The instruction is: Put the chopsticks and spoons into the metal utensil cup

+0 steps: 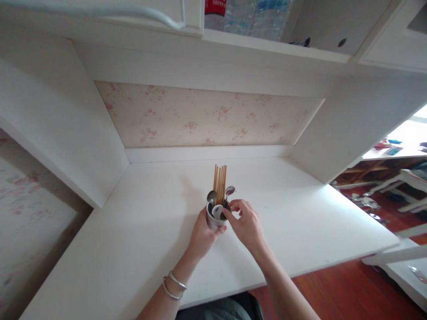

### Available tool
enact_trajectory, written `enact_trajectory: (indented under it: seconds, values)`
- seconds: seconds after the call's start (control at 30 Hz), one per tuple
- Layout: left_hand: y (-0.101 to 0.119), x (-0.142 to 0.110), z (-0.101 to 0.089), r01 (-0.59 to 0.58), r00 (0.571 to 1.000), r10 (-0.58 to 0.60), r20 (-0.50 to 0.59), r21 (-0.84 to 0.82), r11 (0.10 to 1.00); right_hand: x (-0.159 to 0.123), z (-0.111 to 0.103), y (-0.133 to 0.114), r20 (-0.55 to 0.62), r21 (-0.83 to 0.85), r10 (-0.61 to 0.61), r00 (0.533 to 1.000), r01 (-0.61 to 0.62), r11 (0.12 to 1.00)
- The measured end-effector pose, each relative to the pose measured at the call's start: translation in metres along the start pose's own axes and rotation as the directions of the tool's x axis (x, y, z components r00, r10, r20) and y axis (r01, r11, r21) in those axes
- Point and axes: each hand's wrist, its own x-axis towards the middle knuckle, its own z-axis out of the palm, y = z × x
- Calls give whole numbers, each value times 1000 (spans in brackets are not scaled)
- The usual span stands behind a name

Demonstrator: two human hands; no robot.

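A white cup (213, 223) holds several wooden chopsticks (220, 184) standing upright and several spoons. One metal spoon (211, 195) leans out on the left, another metal spoon (230, 190) on the right, and a white spoon (217, 212) faces me at the front. My left hand (204, 233) is wrapped round the cup from the left and below. At the cup's right rim, my right hand (245, 220) pinches with thumb and forefinger a dark spoon (227, 207), whose bowl is partly covered by the fingers.
The cup is over a white desk (150, 235) backed by a floral wall panel (200, 118). Overhead, a shelf holds plastic bottles (255, 18). White side panels flank the desk. A white chair (393, 258) stands at the right on the red floor.
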Motion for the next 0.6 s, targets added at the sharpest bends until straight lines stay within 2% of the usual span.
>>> enact_trajectory:
  seconds: [0.1,0.23,0.3,0.37,0.47,0.6]
  values:
    - [0,0,0,-6,1000,6,10,6,1000,-11,6,14,-8,198,68,998,-65,978]
    - [-2,0,0,5,999,-7,43,41,999,-25,28,26,207,412,94,974,-174,895]
    - [-3,1,1,-8,998,4,57,64,998,-28,38,27,254,437,141,957,-243,866]
    - [-4,2,0,-60,996,53,69,103,993,-28,43,26,232,423,178,956,-264,867]
    - [-8,2,-5,-98,992,81,98,182,978,-20,41,28,212,412,168,963,-244,878]
    - [-22,0,-16,24,1000,-26,0,331,943,7,31,52,172,474,234,957,-289,832]
